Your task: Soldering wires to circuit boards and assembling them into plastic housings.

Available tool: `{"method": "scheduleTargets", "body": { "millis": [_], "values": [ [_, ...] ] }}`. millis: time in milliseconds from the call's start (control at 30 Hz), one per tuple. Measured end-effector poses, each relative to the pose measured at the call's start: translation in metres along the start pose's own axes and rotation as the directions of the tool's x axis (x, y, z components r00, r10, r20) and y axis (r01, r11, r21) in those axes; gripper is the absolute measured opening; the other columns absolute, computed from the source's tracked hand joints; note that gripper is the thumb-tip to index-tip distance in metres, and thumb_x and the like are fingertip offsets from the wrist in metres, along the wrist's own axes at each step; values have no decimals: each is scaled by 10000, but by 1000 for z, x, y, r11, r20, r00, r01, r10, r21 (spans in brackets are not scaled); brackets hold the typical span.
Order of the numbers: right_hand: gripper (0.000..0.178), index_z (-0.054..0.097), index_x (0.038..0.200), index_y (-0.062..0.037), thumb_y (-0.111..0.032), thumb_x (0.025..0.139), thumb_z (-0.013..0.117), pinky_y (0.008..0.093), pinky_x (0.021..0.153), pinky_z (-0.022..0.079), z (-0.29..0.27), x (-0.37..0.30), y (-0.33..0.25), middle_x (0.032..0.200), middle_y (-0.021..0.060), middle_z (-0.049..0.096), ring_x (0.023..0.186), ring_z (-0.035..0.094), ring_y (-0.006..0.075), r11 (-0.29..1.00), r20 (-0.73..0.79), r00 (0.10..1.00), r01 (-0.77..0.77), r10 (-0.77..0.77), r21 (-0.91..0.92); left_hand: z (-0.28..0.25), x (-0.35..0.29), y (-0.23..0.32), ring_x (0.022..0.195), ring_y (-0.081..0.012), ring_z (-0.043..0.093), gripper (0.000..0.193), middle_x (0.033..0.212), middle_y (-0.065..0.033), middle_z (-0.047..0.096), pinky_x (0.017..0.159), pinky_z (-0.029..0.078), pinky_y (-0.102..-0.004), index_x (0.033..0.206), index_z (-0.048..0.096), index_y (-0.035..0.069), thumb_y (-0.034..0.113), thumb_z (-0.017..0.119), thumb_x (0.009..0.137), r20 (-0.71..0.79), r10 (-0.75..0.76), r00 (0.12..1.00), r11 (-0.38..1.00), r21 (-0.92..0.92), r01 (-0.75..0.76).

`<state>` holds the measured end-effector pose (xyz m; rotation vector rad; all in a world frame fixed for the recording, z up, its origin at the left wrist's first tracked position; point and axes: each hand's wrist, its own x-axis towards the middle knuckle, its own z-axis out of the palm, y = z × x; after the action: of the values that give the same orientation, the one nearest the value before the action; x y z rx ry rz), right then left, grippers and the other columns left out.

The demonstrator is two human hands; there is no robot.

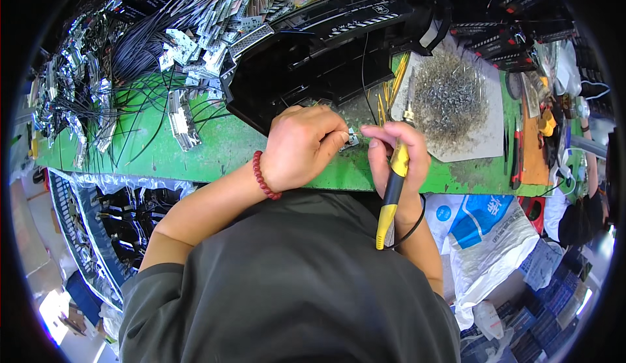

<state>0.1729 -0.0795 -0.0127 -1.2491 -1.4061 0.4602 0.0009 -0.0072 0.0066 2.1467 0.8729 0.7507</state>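
My left hand is closed, thumb and forefinger pinched at a small pale piece that looks like a bit of circuit board; the fingers hide part of it. In my right hand lies a yellow and black soldering iron, its metal tip pointing away from me and its cord trailing by the wrist. The right thumb and forefinger reach toward the left fingertips. A thin black wire runs down to the right fingertips from a black plastic shell, which lies just beyond both hands.
Circuit boards and black wires are heaped at the far left of the green bench. Right of my hands, dark solder scraps cover a pale sheet. Red-handled pliers lie farther right. A white sack stands below.
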Motion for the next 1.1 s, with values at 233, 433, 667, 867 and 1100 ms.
{"method": "scheduleTargets", "body": {
  "millis": [233, 433, 667, 867, 1100],
  "values": [
    [305, 564, 1031, 0, 85, 755, 664, 269, 663, 560, 0, -3, 1, 894, 130, 716, 764, 713, 198, 998, -15, 998, 54, -54, 7, -1, 1, -1, 664, -287, 597, 82, 718, -102, 614, 607, 446, -366, 787, 634, 30, 97, 644, 835, 3, -26, 1000, 999, -20, 26],
    [259, 599, 979, -8, 72, 744, 674, 255, 625, 547, 3, -4, 0, 873, 112, 723, 731, 713, 184, 1000, -22, 1000, 8, -9, -3, -1, 3, 0, 672, -302, 612, 92, 723, -121, 624, 611, 472, -372, 782, 639, 17, 91, 645, 836, 6, -59, 998, 998, -28, 59],
    [328, 647, 983, -40, 94, 686, 683, 250, 466, 436, 2, 1, 4, 813, 63, 717, 507, 605, 143, 973, 7, 981, 192, -193, -126, 0, 3, 1, 667, -294, 620, 95, 716, -125, 625, 601, 480, -364, 773, 643, 12, 85, 648, 834, 1, -81, 997, 996, -27, 81],
    [347, 656, 985, -45, 101, 671, 685, 255, 434, 406, 3, 2, 6, 771, 48, 705, 460, 566, 137, 958, -13, 968, 244, -249, -150, 0, 4, 1, 660, -294, 621, 92, 711, -127, 623, 588, 481, -358, 773, 643, 8, 79, 652, 831, 2, -87, 996, 996, -4, 87],
    [338, 654, 989, -41, 93, 680, 684, 258, 428, 398, 2, -2, 8, 764, 42, 702, 442, 551, 138, 953, 0, 967, 250, -253, -170, 1, 4, 2, 645, -288, 625, 89, 701, -124, 627, 570, 481, -351, 769, 651, 11, 79, 651, 828, -2, -97, 995, 995, 4, 97]
  ]
}}
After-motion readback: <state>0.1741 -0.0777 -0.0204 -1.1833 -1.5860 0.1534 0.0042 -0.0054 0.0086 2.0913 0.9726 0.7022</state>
